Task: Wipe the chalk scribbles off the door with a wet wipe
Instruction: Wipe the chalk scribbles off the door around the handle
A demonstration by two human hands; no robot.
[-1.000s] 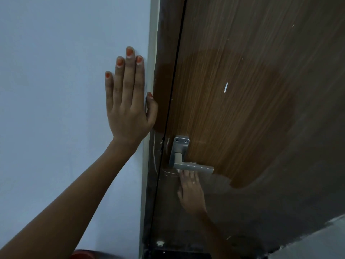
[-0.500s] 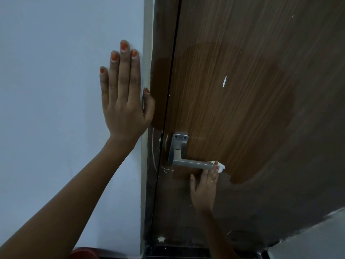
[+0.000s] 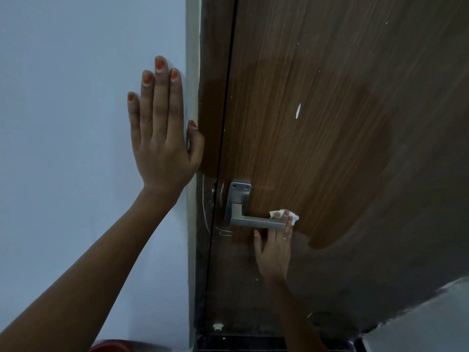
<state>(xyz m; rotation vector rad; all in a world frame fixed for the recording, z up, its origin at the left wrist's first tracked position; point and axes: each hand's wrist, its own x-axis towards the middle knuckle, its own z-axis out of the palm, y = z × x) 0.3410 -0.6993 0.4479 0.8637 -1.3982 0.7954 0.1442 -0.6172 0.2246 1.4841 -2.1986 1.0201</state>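
A brown wooden door [image 3: 317, 138] fills the right of the view, with a large darker wet patch across its middle. Thin white chalk scribbles [image 3: 223, 232] remain just left of and below the metal lever handle [image 3: 256, 221], and a chalk line [image 3: 206, 212] runs down the door frame. My right hand [image 3: 275, 250] presses a crumpled white wet wipe [image 3: 284, 215] flat against the door at the handle's free end, fingers reaching behind the lever. My left hand [image 3: 162, 133] lies flat and open on the pale wall [image 3: 76, 123], thumb at the frame's edge.
A small white chip mark [image 3: 298, 111] shows on the door above the handle. A white door stopper [image 3: 217, 326] sits at the door's foot. Something red [image 3: 111, 348] peeks in at the bottom edge. A pale floor area [image 3: 418, 326] lies at the lower right.
My right hand slid the wipe from under the handle's base rightward to the lever's free end, then slightly up. My left hand stayed flat on the wall.
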